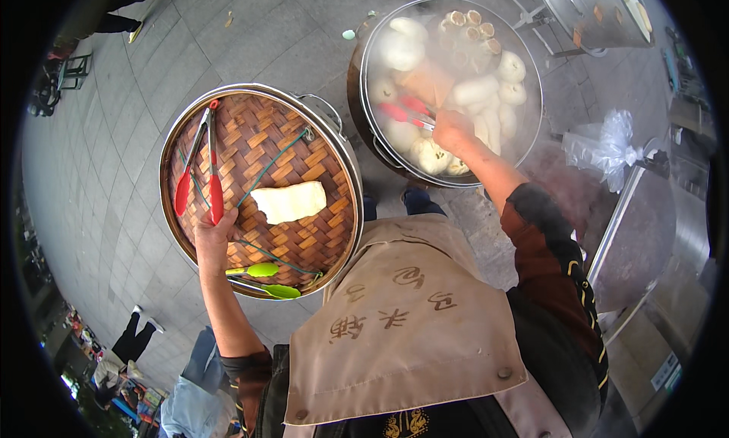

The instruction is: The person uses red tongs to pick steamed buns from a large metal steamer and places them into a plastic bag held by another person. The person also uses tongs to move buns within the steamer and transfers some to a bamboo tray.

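Observation:
Steam rises from a large round steamer (365, 67) filled with white buns (402, 50) and pale rolls. Over it, my right hand (454, 131) is closed on metal tongs with red tips (398, 110), whose ends lie among the buns near a brownish sheet. To the left, a woven bamboo steamer lid (273, 124) with a metal rim carries a flat white piece of food (289, 202). My left hand (215, 238) holds the lid's left edge, its fingers by a second pair of red-tipped tongs (213, 170). Green-tipped tongs (267, 290) lie at the lid's lower edge.
A bundle of clear plastic bags (609, 150) hangs at the right, beside a metal-edged stand (621, 221). Another metal pot (592, 16) stands at the upper right. A person in light blue (196, 406) is at the lower left, with another person (131, 341) farther off on the grey paving.

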Demonstrator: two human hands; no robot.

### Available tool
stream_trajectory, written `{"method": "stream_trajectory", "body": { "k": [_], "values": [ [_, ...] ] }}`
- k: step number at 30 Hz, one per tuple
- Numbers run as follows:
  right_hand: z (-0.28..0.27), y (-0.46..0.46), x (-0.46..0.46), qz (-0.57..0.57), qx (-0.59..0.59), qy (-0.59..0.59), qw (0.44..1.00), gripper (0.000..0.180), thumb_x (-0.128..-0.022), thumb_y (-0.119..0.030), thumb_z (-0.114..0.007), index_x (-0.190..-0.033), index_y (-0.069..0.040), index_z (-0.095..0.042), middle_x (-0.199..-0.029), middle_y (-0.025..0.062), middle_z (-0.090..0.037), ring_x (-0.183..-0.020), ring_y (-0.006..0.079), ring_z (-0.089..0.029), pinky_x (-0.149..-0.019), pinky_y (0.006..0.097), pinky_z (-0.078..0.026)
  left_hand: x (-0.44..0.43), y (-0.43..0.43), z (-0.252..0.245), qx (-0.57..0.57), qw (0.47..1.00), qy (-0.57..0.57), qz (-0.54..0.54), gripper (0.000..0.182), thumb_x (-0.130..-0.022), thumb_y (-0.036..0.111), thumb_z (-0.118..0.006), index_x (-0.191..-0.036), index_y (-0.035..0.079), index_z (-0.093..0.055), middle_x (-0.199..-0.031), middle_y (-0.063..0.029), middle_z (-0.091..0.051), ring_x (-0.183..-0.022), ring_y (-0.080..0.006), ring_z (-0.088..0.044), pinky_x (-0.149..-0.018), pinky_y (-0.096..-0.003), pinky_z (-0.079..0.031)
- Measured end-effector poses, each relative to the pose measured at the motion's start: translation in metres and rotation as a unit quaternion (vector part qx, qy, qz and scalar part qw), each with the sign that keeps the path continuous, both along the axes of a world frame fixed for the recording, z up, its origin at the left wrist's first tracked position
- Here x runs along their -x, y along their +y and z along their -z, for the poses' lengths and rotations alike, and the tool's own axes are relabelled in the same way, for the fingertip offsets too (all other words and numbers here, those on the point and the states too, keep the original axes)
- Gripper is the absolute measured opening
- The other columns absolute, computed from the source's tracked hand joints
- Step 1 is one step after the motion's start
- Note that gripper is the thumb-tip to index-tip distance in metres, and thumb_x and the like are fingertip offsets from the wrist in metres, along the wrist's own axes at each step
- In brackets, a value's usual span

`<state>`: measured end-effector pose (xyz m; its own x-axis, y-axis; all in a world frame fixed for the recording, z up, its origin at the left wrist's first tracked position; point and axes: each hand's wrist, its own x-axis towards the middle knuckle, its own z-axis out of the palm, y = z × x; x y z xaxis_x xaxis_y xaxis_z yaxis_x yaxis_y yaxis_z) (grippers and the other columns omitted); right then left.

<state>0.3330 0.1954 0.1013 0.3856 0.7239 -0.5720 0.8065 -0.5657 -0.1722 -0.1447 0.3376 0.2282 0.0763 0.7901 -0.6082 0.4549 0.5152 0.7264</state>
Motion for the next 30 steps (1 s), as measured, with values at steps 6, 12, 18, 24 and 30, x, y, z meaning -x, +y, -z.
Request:
{"method": "stream_trajectory", "body": {
  "k": [6,12,18,24,30],
  "values": [
    [-0.012,0.019,0.021,-0.026,-0.024,-0.055,0.998,0.026,-0.093,-0.009,-0.049,-0.109,0.0,-0.067,-0.1,0.021,-0.073,-0.094,0.0391,-0.071,-0.081,0.046,-0.056,-0.003,-0.001,0.001,-0.009,1.0,-0.004,-0.008,0.015,-0.089,0.016,-0.074,-0.083,0.007,-0.064,-0.059,0.0025,-0.055,-0.049,-0.0078,-0.051,-0.048,-0.0231,-0.038],
    [0.028,0.039,0.034,0.013,-0.054,-0.083,0.995,0.028,-0.094,-0.01,-0.048,-0.113,-0.002,-0.067,-0.105,0.0216,-0.072,-0.1,0.0379,-0.07,-0.082,0.0457,-0.056,0.001,0.001,0.004,-0.01,1.0,0.008,0.01,0.016,-0.089,0.016,-0.074,-0.081,0.007,-0.063,-0.057,0.0028,-0.055,-0.049,-0.0072,-0.051,-0.048,-0.0227,-0.037],
    [0.018,0.042,0.002,0.008,0.026,-0.057,0.998,0.027,-0.089,-0.014,-0.058,-0.114,-0.006,-0.067,-0.104,0.0182,-0.071,-0.101,0.036,-0.069,-0.086,0.045,-0.054,0.003,0.0,0.004,0.004,0.999,0.032,0.016,0.02,-0.09,0.018,-0.073,-0.077,0.008,-0.062,-0.057,0.0025,-0.054,-0.049,-0.0076,-0.05,-0.049,-0.0234,-0.037],
    [-0.052,0.0,-0.037,0.021,0.074,0.08,0.994,0.031,-0.079,-0.011,-0.069,-0.109,-0.007,-0.064,-0.094,0.0192,-0.07,-0.096,0.0377,-0.068,-0.082,0.0468,-0.052,-0.005,0.0,-0.003,-0.001,0.999,0.032,0.01,0.018,-0.09,0.018,-0.074,-0.079,0.007,-0.064,-0.058,0.0027,-0.054,-0.05,-0.0076,-0.05,-0.049,-0.0232,-0.037],
    [-0.121,-0.103,-0.056,0.0,0.065,-0.058,0.996,0.026,-0.08,-0.006,-0.063,-0.106,-0.008,-0.056,-0.087,0.0199,-0.068,-0.091,0.0415,-0.066,-0.076,0.0505,-0.051,-0.001,-0.002,-0.001,-0.008,1.0,0.02,0.007,0.016,-0.09,0.017,-0.073,-0.082,0.007,-0.065,-0.058,0.0028,-0.053,-0.049,-0.0072,-0.048,-0.048,-0.0231,-0.036]
  ]
}}
